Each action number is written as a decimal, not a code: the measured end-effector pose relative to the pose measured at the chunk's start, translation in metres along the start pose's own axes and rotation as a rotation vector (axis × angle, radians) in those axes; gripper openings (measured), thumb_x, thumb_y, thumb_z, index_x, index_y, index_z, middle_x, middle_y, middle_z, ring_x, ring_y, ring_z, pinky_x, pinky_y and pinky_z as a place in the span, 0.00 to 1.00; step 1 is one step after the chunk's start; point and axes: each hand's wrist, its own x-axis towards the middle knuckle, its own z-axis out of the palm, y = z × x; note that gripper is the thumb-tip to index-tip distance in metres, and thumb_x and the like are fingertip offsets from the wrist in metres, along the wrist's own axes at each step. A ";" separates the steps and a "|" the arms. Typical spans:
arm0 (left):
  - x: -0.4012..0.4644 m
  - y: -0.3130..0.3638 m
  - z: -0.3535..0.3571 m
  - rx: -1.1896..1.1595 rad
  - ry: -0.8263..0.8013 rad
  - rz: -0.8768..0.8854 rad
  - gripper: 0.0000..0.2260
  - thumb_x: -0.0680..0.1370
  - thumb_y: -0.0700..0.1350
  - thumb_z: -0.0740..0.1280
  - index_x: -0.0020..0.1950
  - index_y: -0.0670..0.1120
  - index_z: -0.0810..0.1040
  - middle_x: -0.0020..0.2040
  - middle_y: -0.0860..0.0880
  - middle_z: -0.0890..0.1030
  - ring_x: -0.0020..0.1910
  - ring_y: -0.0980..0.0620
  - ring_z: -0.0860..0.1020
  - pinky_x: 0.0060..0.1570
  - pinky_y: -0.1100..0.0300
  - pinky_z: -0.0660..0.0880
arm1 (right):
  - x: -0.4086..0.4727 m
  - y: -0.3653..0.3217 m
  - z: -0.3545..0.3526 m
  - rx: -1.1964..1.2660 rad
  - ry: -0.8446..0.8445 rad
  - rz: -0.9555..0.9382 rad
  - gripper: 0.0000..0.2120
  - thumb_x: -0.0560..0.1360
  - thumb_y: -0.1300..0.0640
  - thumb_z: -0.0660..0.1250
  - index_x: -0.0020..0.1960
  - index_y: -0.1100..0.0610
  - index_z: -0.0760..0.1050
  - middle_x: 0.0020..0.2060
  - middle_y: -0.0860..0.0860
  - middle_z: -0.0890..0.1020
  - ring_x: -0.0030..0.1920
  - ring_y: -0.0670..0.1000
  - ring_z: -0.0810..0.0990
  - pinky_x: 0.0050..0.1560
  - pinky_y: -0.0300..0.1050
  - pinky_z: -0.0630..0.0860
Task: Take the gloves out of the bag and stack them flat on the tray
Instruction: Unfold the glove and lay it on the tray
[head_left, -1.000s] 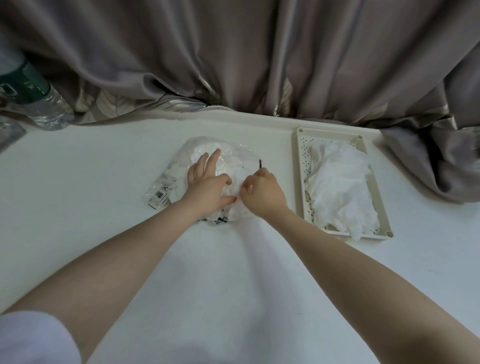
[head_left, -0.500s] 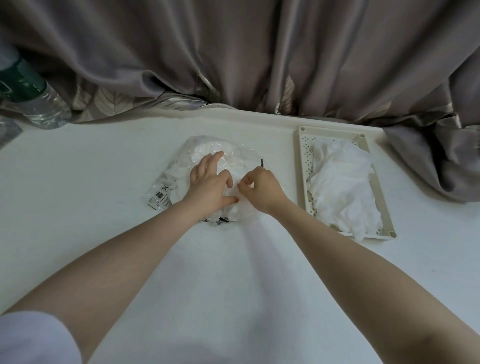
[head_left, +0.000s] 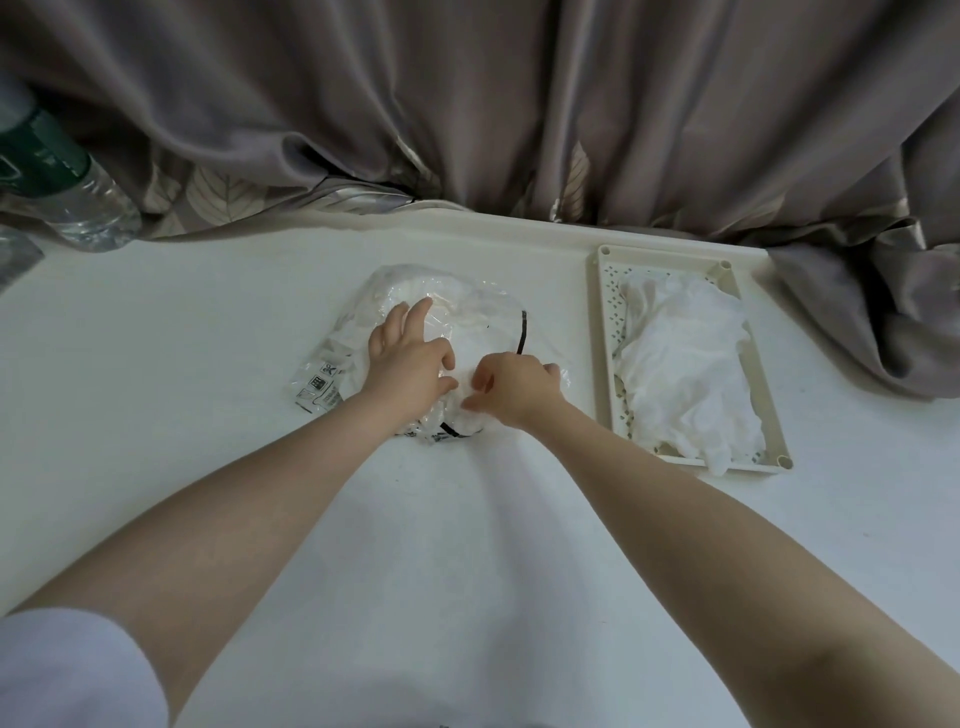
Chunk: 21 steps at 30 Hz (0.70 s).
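Meanwhile, at far left a water bottle (head_left: 78, 197) stands against the curtain (head_left: 467, 104), and mid-table the left hand (head_left: 408, 364) lies spread flat on the clear plastic bag (head_left: 457, 306), pinning it much as a second ago. Beside it, the right hand (head_left: 514, 389) has slid leftward and curled, thumb and forefinger apparently pinching the bag's near edge, likely to draw out another glove. Further right, white gloves (head_left: 685, 364) lie rumpled on the tray (head_left: 602, 332), so flattening remains.

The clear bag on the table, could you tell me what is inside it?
White gloves show through the bag; both hands cover its middle, hiding how many remain.
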 end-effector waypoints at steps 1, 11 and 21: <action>0.000 0.000 0.000 -0.002 -0.015 -0.006 0.10 0.76 0.51 0.68 0.55 0.48 0.78 0.78 0.47 0.45 0.76 0.44 0.41 0.70 0.52 0.43 | 0.000 -0.001 0.001 -0.032 0.016 0.007 0.05 0.73 0.50 0.67 0.47 0.50 0.77 0.44 0.48 0.80 0.53 0.53 0.76 0.51 0.47 0.59; 0.004 0.010 0.000 -0.093 -0.065 -0.109 0.06 0.76 0.52 0.67 0.41 0.52 0.79 0.77 0.52 0.51 0.76 0.44 0.42 0.70 0.53 0.43 | 0.000 0.017 -0.012 0.819 0.022 0.011 0.12 0.74 0.63 0.65 0.34 0.54 0.67 0.32 0.48 0.70 0.35 0.49 0.68 0.38 0.41 0.64; 0.000 0.003 -0.001 0.313 -0.110 -0.081 0.06 0.76 0.47 0.65 0.48 0.49 0.81 0.77 0.49 0.49 0.75 0.41 0.43 0.73 0.50 0.42 | -0.015 0.037 -0.070 1.982 0.238 0.169 0.01 0.57 0.61 0.59 0.27 0.57 0.67 0.26 0.50 0.69 0.29 0.49 0.69 0.34 0.40 0.66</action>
